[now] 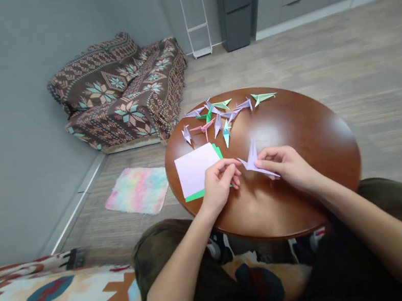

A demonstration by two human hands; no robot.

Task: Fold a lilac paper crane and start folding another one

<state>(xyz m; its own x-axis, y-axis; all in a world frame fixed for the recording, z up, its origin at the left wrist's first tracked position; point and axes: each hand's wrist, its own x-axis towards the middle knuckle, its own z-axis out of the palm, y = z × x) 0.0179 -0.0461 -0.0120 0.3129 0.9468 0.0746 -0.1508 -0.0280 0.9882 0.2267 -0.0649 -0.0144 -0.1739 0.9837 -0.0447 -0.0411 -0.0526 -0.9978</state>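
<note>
Room: on my feed, a grey-walled corner, a sofa (120,89) under a patterned throw, and a pastel tie-dyed square (136,191) on the wood-look floor.
Surface: a round wooden table (302,153) sits directly before the person.
Step in hand: I judge this a folding step; a lilac origami crane (253,162) is held between both hands, over the table's near half.
Left hand (221,186): closed, its fingertips appear to pinch one crane tip.
Right hand (285,166): curled, grasping the crane from the other side.
Counts: roughly eleven folded paper cranes (217,126), overlapping, so I can't be certain; one lilac sheet (196,169) lying on one green sheet (208,192).
</note>
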